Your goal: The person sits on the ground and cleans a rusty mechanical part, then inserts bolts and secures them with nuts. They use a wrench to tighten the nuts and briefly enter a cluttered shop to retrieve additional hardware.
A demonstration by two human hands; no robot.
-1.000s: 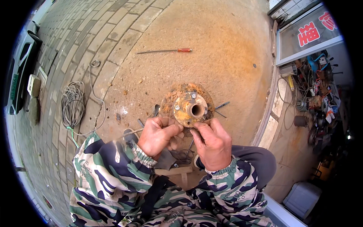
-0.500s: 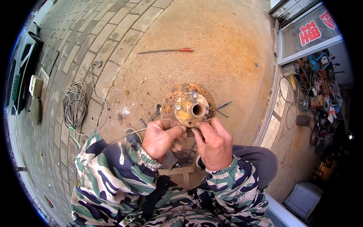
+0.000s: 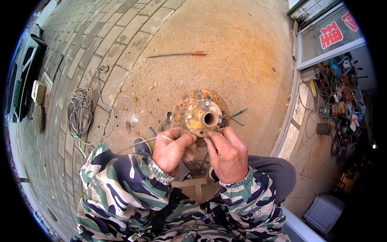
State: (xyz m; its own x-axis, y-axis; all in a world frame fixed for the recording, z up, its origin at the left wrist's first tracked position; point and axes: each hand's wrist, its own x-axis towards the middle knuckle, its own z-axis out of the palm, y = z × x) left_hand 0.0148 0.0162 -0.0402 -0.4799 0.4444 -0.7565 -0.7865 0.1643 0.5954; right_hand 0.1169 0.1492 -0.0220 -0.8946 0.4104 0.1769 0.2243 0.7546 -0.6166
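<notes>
A rusty metal pump-like body (image 3: pixel 180 105) stands on the ground in front of me. On top sits a round flange (image 3: pixel 192 125) with a short open pipe stub (image 3: pixel 210 118) and bolt heads (image 3: pixel 207 103) around it. A dark hole shows at the flange's near edge. My left hand (image 3: pixel 171 149) is closed in a pinch just left of that edge; what its fingertips hold is hidden. My right hand (image 3: pixel 227 155) pinches at the flange's near right rim, thumb and fingertips close together; anything between them is too small to make out. A cable (image 3: pixel 139 143) runs up to my left hand.
A red-handled screwdriver (image 3: pixel 197 53) lies beyond the pump-like body. Coiled cable or hose (image 3: pixel 80 111) rests on paving at left. A small wooden stool (image 3: pixel 189 183) is between my feet. Tools and parts (image 3: pixel 342 109) crowd a doorway at right; a car (image 3: pixel 24 72) stands far left.
The flange and pipe stub appear shifted very slightly to the left. Both hands keep nearly the same pinching poses at its near edge.
</notes>
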